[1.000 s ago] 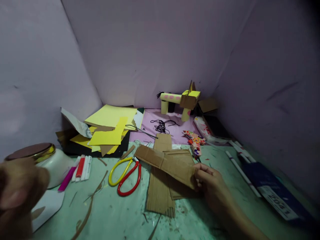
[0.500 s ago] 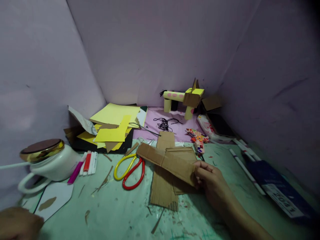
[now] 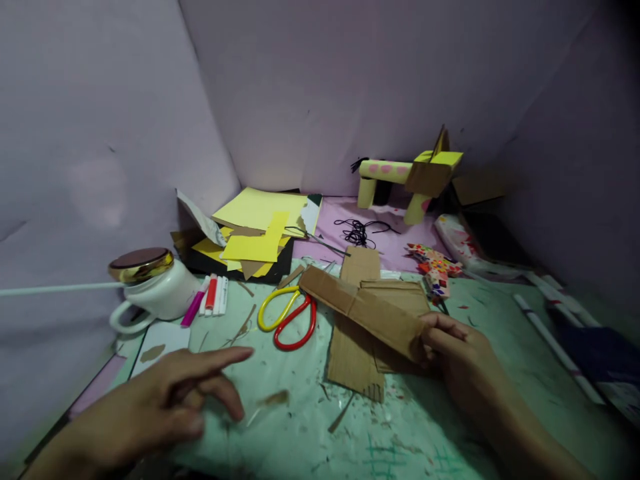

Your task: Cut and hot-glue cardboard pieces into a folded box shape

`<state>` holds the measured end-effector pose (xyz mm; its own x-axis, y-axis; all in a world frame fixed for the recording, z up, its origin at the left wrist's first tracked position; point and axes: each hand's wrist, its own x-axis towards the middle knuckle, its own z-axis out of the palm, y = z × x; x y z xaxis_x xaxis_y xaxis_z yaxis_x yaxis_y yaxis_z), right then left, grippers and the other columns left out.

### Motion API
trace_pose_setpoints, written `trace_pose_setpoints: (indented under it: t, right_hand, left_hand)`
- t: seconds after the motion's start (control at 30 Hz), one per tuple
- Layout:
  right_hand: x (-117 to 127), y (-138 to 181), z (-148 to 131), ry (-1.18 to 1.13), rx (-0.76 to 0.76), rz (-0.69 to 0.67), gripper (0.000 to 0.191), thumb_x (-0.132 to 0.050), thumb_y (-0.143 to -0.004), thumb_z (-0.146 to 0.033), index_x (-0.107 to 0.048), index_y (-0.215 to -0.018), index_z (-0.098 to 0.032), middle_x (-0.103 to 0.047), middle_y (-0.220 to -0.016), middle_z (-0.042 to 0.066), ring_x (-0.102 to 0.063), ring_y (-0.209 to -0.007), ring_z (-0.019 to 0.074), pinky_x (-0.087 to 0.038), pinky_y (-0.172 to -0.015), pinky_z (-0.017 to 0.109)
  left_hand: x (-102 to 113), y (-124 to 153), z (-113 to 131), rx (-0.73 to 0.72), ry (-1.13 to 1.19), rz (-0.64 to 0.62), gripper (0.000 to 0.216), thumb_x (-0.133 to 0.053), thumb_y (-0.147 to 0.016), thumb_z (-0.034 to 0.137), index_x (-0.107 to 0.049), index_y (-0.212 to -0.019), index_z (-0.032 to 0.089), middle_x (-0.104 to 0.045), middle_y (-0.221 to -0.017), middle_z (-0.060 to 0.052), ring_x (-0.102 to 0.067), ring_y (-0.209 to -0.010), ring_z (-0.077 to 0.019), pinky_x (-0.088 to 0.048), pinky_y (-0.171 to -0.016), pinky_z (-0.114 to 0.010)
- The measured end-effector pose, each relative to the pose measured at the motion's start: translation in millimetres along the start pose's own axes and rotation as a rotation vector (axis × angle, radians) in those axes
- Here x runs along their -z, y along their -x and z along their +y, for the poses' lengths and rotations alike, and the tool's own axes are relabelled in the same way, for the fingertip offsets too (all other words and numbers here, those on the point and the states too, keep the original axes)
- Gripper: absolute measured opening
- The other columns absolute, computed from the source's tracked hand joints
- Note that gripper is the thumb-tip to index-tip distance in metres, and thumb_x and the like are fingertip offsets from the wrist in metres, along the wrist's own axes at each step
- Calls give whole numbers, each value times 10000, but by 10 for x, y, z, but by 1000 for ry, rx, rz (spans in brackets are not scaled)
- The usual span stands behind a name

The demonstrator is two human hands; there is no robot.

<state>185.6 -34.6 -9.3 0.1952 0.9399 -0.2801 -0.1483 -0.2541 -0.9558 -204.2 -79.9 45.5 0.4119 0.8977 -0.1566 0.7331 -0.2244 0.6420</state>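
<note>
My right hand (image 3: 457, 347) pinches the right end of a brown cardboard strip (image 3: 357, 303), which slants over other cardboard. Beneath it are a long upright cardboard piece (image 3: 353, 357) and a squarish cardboard piece (image 3: 407, 297). My left hand (image 3: 170, 400) is over the table at the lower left, fingers apart and holding nothing. Right of its fingertips is a small brown scrap (image 3: 275, 399), blurred. Scissors (image 3: 295, 323) with one yellow and one red handle lie beside the strip's left end, their blades hidden under the cardboard.
A lidded white mug (image 3: 167, 290) and several markers (image 3: 215, 297) stand or lie at left. Yellow paper (image 3: 260, 210) is stacked behind. Black string (image 3: 357, 232), a yellow cardboard animal figure (image 3: 387, 172) and a patterned paper piece (image 3: 435, 263) are farther back. White pens (image 3: 555, 343) lie at right.
My left hand has come in from the lower left corner toward the middle. The brown scrap now sits farther right, blurred. The view has shifted left; my right hand still holds the strip.
</note>
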Motion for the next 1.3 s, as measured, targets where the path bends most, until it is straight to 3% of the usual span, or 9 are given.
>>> trace_pose_setpoints:
  t: [0.07, 0.3, 0.53, 0.63, 0.73, 0.9, 1.1, 1.17, 1.3]
  right_hand:
    - [7, -3, 8, 9, -3, 2, 48, -604, -525, -194, -559, -509, -189, -469, -385, -49, -386, -385, 91, -266, -401, 218]
    - [-19, -2, -13, 21, -24, 30, 47, -601, -502, -204, -573, -538, -194, -457, -388, -59, -392, -377, 93, -276, -391, 214]
    - [-57, 17, -38, 21, -14, 29, 45, -603, -490, -215, -570, -510, -191, -450, -359, -58, -391, -367, 95, -294, -391, 217]
    - [-70, 21, -55, 1, -10, 32, 53, -610, -489, -221, -575, -515, -191, -448, -354, -58, -389, -363, 99, -295, -390, 223]
    - [-74, 13, -63, -3, -4, 31, 69, -618, -492, -227, -562, -507, -190, -446, -358, -57, -391, -364, 97, -290, -392, 223]
    - [-59, -9, -30, 182, 16, 86, 259, -650, -537, -315, -655, -754, -174, -554, -475, -23, -462, -426, 136, -359, -425, 256]
    - [-200, 166, -220, 505, 524, 269, 438, -698, -615, -395, -682, -1009, -204, -563, -1174, 114, -559, -681, 172, -487, -594, 333]
    - [-322, 233, -364, 332, 380, 136, 352, -659, -671, -447, -695, -925, -207, -618, -1014, 91, -542, -606, 150, -470, -489, 283]
    - [-573, 221, -531, -152, -249, -320, 331, -597, -754, -471, -680, -808, -156, -662, -775, 59, -540, -498, 107, -496, -455, 241]
  left_hand:
    - [-95, -295, 194, 59, -11, -133, 611, -537, -735, 257, -452, -1324, 400, -709, -809, 26, -595, -624, -159, -439, -570, -258]
    - [-411, -565, 227, 203, -233, 28, 422, -481, -771, 255, -535, -1188, 234, -602, -630, 21, -588, -585, -187, -400, -555, -273]
    - [-388, -561, 141, 324, -440, 255, 744, -625, -661, 484, -391, -1331, 264, -500, -1322, -125, -599, -994, -360, -460, -706, -409]
    - [-244, -568, -12, 285, -285, 266, 465, -594, -683, 473, -553, -1078, 230, -658, -957, -63, -632, -771, -265, -461, -602, -333]
    - [-64, -603, -76, 235, -164, 389, 298, -598, -677, 466, -538, -851, 231, -575, -632, 31, -535, -533, -171, -418, -500, -272]
    - [50, -793, 215, 74, -66, 540, 266, -624, -669, 411, -548, -841, 222, -612, -809, -7, -567, -675, -163, -460, -604, -273]
    - [-117, -1132, 640, -56, -9, 500, 161, -584, -730, 363, -547, -728, 206, -579, -664, 17, -500, -561, -125, -410, -520, -247]
    - [-206, -1219, 726, -147, 17, 464, 154, -579, -751, 346, -539, -705, 204, -580, -675, 11, -489, -567, -123, -402, -515, -245]
    - [-393, -1318, 793, -373, 35, 408, 145, -564, -802, 292, -515, -700, 200, -551, -687, 8, -477, -584, -116, -399, -528, -241]
